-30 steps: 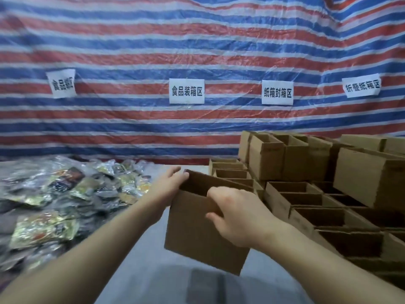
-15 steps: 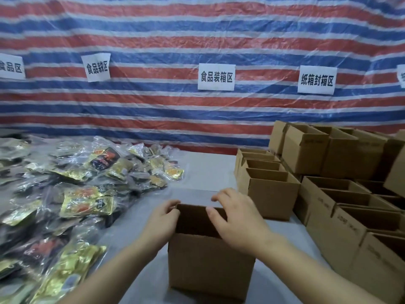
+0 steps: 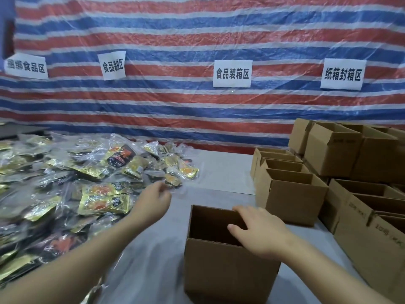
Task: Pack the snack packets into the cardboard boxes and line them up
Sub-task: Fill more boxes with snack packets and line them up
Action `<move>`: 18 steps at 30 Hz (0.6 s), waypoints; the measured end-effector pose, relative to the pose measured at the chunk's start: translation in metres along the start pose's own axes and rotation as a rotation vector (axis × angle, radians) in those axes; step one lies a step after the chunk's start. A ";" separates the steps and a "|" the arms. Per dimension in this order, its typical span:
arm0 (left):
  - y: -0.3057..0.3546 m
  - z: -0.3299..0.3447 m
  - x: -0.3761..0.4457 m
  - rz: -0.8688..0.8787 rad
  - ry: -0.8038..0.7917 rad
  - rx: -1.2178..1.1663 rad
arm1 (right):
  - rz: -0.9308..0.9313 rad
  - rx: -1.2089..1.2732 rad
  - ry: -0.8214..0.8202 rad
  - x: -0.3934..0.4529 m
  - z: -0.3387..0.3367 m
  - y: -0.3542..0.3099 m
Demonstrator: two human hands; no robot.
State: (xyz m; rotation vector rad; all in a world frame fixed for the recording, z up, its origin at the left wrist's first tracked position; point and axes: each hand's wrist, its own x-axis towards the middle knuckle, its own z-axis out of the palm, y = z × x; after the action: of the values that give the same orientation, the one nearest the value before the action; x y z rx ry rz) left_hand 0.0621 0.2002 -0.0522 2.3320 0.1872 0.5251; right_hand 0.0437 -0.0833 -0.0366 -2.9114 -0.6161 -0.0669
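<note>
Right hand (image 3: 260, 232) lies over the far right rim of an open cardboard box (image 3: 228, 268), fingers spread and fairly straight, thumb dipping inside the opening; it steadies the box rather than clamping it. Left hand (image 3: 153, 199) reaches out twd the heap of snack packets (image 3: 87, 178), fingers loosely curled at the heap's near right edge; whether they've pinched a packet yet can't be told, the fingertips blur into clear wrapping there.

The box stands upright on the grey-covered table (image 3: 221, 174), mouth up, nothing visible inside, directly in front of the person. The packets, gold, orange and black foil in clear bags, spread across the left half of the table, so the goods lie to the left of the box and the left hand is by far the nearer one. A gold-and-orange packet (image 3: 105, 199) sits just left of that hand's wrist, its long side running roughly left to right.

To the right, more open boxes (image 3: 289, 194) stand in rows, some stacked, w/ the nearest just behind and right of the held box. Behind everything hangs a red, white and blue striped tarp (image 3: 197, 36) bearing white paper signs (image 3: 232, 73) in Chinese characters.

Judging by this layout, packing is at its start: next comes a packet picked from the heap's edge and carried rightward into the steadied box
</note>
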 end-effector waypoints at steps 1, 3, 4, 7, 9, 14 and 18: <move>-0.012 -0.008 0.018 -0.002 -0.016 0.150 | 0.002 0.002 0.008 0.000 0.001 0.001; -0.035 -0.024 0.048 -0.056 -0.093 0.428 | 0.008 0.008 0.019 -0.001 0.002 0.002; -0.045 -0.031 0.060 -0.090 -0.139 0.540 | 0.012 0.007 0.017 -0.001 0.002 0.002; -0.075 -0.045 0.087 -0.184 -0.239 0.849 | 0.023 -0.001 0.008 -0.002 0.002 0.003; -0.094 -0.053 0.097 -0.243 -0.283 1.014 | 0.024 -0.006 0.017 -0.002 0.002 0.002; -0.124 -0.065 0.105 -0.309 -0.312 1.082 | 0.019 0.004 0.013 0.000 0.003 0.001; -0.129 -0.060 0.102 -0.328 -0.380 1.003 | 0.021 0.006 0.015 0.002 0.004 0.003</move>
State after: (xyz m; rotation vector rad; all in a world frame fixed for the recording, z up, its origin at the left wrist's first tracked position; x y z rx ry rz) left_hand 0.1311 0.3605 -0.0693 3.1946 0.7738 -0.2702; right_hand 0.0467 -0.0846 -0.0413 -2.9086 -0.5828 -0.0844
